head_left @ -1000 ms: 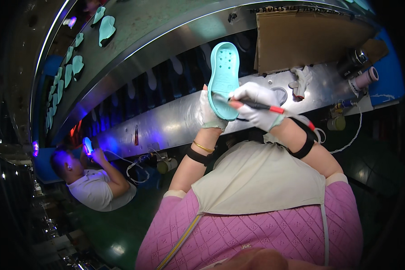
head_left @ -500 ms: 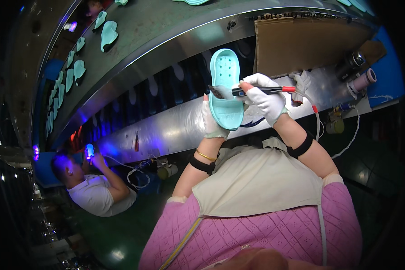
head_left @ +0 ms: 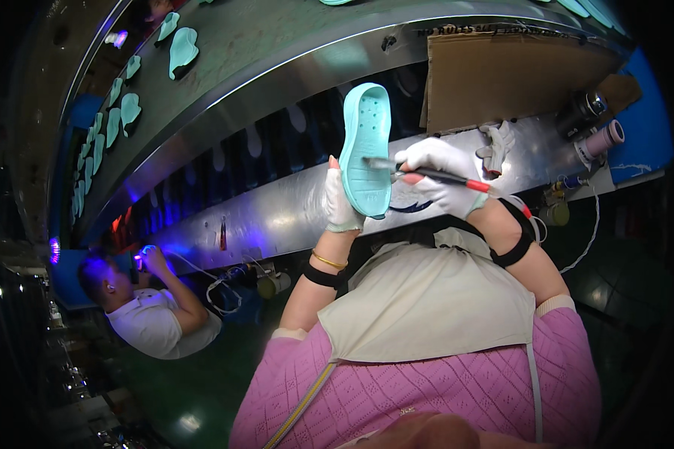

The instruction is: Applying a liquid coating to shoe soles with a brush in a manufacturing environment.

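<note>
Currently left hand (head_left: 342,200), white-gloved, is clamped on a mint-green shoe sole (head_left: 367,150), fingers wrapped along its left edge near the lower end. Sole stands roughly upright, ribbed face toward the camera, most of it sticking up above the grip. Right hand (head_left: 443,176), also gloved, sits just right of the sole and is closed around a thin brush (head_left: 427,173) with a dark shaft and red end. Brush lies near-horizontal, tip touching the sole's face about mid-height, as far as I can tell; the contact spot is small in this view. Both hands are held up in front of a long metal conveyor housing (head_left: 277,217) that runs left to right. More mint soles (head_left: 183,49) ride on the belt far left. Brown cardboard sheet (head_left: 502,75) is up on the right, a spare white glove (head_left: 496,147) just below it. Another person (head_left: 146,310) in a white shirt works at near left under blue light.
</note>
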Demonstrator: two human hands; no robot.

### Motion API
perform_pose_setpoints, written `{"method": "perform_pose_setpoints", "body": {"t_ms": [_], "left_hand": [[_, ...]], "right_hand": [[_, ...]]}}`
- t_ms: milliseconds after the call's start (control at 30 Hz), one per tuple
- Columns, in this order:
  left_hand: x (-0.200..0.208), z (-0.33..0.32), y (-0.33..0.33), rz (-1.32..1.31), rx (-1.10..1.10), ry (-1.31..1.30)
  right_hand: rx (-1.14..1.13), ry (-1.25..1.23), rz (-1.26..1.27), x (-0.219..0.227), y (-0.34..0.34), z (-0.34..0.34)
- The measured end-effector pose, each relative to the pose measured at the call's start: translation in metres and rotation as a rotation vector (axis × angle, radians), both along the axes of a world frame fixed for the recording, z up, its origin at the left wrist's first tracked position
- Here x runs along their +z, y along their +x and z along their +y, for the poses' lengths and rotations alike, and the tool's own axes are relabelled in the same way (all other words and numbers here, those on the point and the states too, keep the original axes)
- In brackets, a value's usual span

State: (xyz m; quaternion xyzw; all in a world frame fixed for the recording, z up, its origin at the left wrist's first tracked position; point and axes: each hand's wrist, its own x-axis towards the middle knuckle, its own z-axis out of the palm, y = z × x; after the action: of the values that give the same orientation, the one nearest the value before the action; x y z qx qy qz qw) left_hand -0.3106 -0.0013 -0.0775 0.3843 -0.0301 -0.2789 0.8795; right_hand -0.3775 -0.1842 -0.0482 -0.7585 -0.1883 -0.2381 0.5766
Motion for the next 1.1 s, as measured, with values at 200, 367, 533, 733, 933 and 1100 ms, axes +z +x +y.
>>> {"method": "perform_pose_setpoints", "body": {"t_ms": [200,367,533,733,933,1100], "left_hand": [[0.004,0.000,-0.006,-0.164,-0.105,0.177],[0.007,0.010,0.000,-0.223,-0.036,0.236],[0.012,0.006,0.006,-0.174,-0.030,0.153],[0.026,0.013,0.016,-0.303,-0.026,0.236],[0.103,0.022,0.053,-0.449,-0.121,0.010],[0.167,0.040,0.163,-0.549,0.202,0.129]], "right_hand": [[-0.184,-0.026,-0.142,0.018,0.017,-0.023],[0.056,-0.172,-0.039,0.011,-0.002,-0.016],[0.079,-0.054,-0.119,0.018,-0.002,-0.005],[0.332,-0.116,0.116,0.013,-0.014,-0.006],[-0.003,0.012,0.019,0.023,-0.022,-0.023],[-0.040,0.081,0.084,0.023,-0.027,-0.013]]}}
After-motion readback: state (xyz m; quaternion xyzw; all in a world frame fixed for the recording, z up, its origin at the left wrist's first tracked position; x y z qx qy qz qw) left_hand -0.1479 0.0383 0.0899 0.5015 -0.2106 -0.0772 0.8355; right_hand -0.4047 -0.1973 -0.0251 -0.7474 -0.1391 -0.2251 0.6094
